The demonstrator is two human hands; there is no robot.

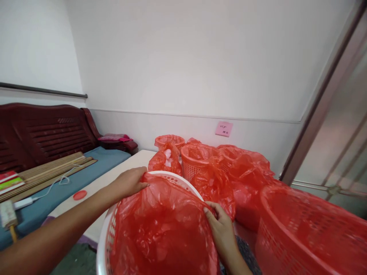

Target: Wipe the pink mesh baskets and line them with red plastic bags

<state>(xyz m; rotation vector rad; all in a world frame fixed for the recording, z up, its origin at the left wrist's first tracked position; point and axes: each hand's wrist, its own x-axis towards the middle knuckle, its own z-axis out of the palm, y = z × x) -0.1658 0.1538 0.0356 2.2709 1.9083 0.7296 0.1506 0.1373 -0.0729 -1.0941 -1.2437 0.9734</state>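
A large red plastic bag (164, 221) lines a white perforated basket (101, 248) right in front of me, its mouth spread wide. The basket's white rim shows along the left and the far side, with the bag's edge lying inside it there. My left hand (132, 182) is closed on the bag's edge at the far left of the rim, thumb towards the inside. On the right side, my right hand (220, 227) pinches the bag's edge between thumb and fingers. Folds and shine fill the bag's inside; I make out nothing lying in it.
Red baskets (195, 164) and filled red bags (212, 183) crowd the wall behind. A big red basket (286, 229) stands close at right. A pink note (224, 129) is on the wall. At left are a red lid (80, 195), a power strip (8, 214) and a wooden bench (48, 130).
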